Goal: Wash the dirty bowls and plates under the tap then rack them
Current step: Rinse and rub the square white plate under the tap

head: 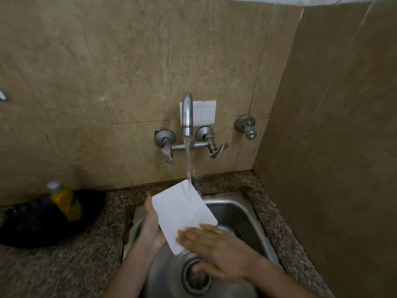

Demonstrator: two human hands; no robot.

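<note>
Beige, veined stone tiles cover the back wall and the side wall on the right, meeting in a corner above a speckled granite counter (64, 265) with a steel sink (240, 214) set into it. Over the basin is a white, flat, square plate (182, 214) with rounded corners, tilted with its far corner up under the tap (187, 112). A narrow stream of water (188, 160) strikes it near that upper corner. The left hand (151, 226) holds the plate at its left edge, palm cupped behind it and thumb lying along the rim. The right hand (214, 248), blurred, lies flat with straight fingers on the plate's near corner and grasps nothing.

Below the hands is the round ribbed drain (194, 276). The chrome tap curves out from the wall between two lever handles, and a white switch plate (204, 112) is just behind its spout. A separate round valve (247, 126) is further right.

On the counter to the left, well apart from the sink, a yellow bottle (65, 201) with a pale cap leans against a dark, rumpled heap (32, 222). The right wall stands close beside the sink's rim.
</note>
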